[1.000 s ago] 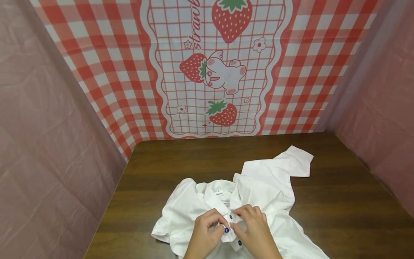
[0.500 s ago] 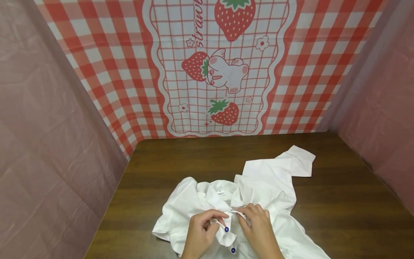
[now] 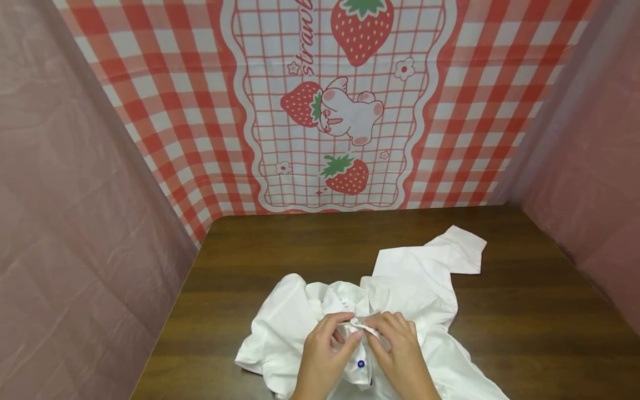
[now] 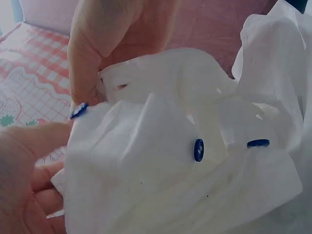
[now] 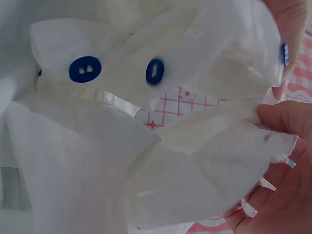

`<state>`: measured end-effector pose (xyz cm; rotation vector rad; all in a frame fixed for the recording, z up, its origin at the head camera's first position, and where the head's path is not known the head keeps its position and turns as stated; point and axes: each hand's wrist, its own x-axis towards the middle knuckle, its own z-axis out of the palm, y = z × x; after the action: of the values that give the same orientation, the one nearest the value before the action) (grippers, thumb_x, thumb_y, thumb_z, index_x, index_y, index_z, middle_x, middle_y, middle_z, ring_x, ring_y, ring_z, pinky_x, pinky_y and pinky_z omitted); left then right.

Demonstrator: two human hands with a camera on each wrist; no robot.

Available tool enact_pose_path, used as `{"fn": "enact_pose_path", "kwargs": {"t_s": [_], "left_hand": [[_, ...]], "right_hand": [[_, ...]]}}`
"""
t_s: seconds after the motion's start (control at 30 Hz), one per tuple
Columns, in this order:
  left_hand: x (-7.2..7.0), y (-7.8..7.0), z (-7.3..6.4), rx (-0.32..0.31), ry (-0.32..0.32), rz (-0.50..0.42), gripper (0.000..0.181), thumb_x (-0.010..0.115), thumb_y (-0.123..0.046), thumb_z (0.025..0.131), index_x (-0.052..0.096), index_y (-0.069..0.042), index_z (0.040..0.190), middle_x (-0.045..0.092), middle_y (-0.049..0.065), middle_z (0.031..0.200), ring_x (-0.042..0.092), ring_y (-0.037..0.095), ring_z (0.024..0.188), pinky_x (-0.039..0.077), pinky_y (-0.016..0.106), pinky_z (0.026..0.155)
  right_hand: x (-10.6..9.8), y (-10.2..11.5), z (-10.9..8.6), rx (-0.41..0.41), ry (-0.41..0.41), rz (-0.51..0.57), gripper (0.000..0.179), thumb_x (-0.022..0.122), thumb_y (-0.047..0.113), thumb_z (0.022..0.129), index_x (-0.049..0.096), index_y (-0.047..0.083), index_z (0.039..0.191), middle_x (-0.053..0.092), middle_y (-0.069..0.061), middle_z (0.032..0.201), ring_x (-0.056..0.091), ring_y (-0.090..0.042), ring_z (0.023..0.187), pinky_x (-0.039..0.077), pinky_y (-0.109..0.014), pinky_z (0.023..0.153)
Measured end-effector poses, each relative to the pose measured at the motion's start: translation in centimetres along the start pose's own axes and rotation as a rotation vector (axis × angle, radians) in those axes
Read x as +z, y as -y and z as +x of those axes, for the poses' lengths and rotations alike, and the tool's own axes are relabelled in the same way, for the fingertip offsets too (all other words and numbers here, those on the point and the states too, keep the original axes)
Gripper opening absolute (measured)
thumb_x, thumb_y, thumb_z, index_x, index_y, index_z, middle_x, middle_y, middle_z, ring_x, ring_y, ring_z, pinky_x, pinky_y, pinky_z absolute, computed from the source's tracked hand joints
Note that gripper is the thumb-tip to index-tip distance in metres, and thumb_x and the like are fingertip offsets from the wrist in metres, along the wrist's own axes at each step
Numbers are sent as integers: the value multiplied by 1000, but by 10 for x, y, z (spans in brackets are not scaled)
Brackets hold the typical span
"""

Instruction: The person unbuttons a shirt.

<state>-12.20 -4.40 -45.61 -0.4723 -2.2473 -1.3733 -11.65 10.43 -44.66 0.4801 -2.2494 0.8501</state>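
A white short-sleeved shirt (image 3: pixel 285 322) with a collar lies front up. My left hand (image 3: pixel 325 350) pinches the button edge of its front opening, near the collar. In the left wrist view a blue button (image 4: pixel 79 110) sits at those fingertips, with another blue button (image 4: pixel 198 150) further along the strip. My right hand (image 3: pixel 400 347) pinches the facing edge, raised from the shirt, the two hands' fingertips close together. That edge has a buttonhole (image 4: pixel 122 87), seen in the left wrist view. The right wrist view shows the right thumb (image 5: pixel 282 117) on the cloth.
The shirt lies on a dark wooden table (image 3: pixel 525 311), one sleeve (image 3: pixel 457 250) stretched out to the far right. A red checked cloth with strawberries (image 3: pixel 345 178) hangs behind the table. Pink curtains (image 3: pixel 85 222) flank both sides.
My left hand has risen toward the right hand, bringing the button edge up to the facing edge. The right hand has lifted its edge and stays nearly in place.
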Motion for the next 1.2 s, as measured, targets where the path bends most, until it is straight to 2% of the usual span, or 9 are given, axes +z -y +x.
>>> {"fn": "enact_pose_path", "kwargs": {"t_s": [0.1, 0.23, 0.4, 0.53, 0.8, 0.97, 1.03, 1.1, 1.2], "left_hand": [[2, -1, -1, -36, 36, -13, 15, 67, -24, 84, 64, -13, 93, 57, -8, 73, 43, -6, 57, 39, 9, 52], [2, -3, -1, 13, 15, -13, 7, 67, -18, 84, 64, -12, 84, 57, -7, 69, 44, -7, 58, 38, 6, 52], [0, -4, 0, 67, 18, 13, 5, 63, -17, 87, 65, -13, 84, 57, -7, 69, 43, -6, 60, 36, 5, 54], [0, -2, 0, 102, 15, 9, 4, 62, -12, 87, 66, -12, 85, 58, -7, 71, 43, -5, 61, 37, 6, 56], [1, 0, 1, 131, 17, -62, 13, 63, 0, 82, 65, -12, 85, 60, -6, 74, 47, -2, 63, 40, 8, 59], [2, 2, 0, 135, 29, -122, 15, 62, 3, 82, 65, -12, 85, 62, -3, 75, 51, 5, 63, 42, 11, 59], [3, 3, 0, 131, 37, -145, 15, 61, 3, 83, 65, -11, 86, 62, -1, 76, 53, 9, 63, 43, 12, 59], [4, 4, -1, 126, 55, -181, 14, 61, 3, 83, 65, -10, 86, 63, 1, 77, 54, 12, 63, 45, 14, 60], [4, 4, 0, 141, 71, -213, 13, 60, 3, 83, 64, -9, 86, 64, 3, 77, 55, 12, 65, 46, 16, 60]], "right_hand": [[-2, 1, 0, 2, 2, 5, 24, 74, 3, 67, 68, 16, 87, 64, 10, 87, 52, -9, 82, 27, -19, 71], [-4, 3, 1, 35, 20, 20, 23, 75, 4, 68, 68, 16, 87, 62, 12, 88, 51, -7, 83, 29, -21, 73], [-2, 4, 0, 39, 29, 68, 24, 76, 4, 67, 69, 15, 87, 57, 13, 88, 47, -4, 82, 30, -19, 72], [-1, 4, 0, 20, 3, 80, 24, 76, 0, 66, 69, 14, 85, 56, 12, 86, 47, -5, 82, 30, -19, 72], [-1, 3, 1, 15, -23, 87, 23, 74, -2, 66, 68, 14, 83, 55, 11, 82, 49, -8, 84, 32, -22, 75], [-1, 3, 1, 24, -15, 118, 4, 67, 11, 80, 67, 13, 83, 55, 10, 84, 50, -9, 86, 33, -22, 79], [-1, 3, 1, 29, -12, 127, 3, 64, 15, 83, 67, 13, 83, 56, 10, 85, 50, -9, 86, 33, -21, 78], [0, 2, 0, 40, -8, 103, 2, 65, 13, 82, 66, 14, 83, 56, 10, 84, 49, -8, 83, 32, -20, 75], [-1, 0, 0, 77, -19, 28, 12, 71, 4, 74, 66, 13, 81, 56, 10, 81, 47, -7, 78, 30, -20, 71]]}}
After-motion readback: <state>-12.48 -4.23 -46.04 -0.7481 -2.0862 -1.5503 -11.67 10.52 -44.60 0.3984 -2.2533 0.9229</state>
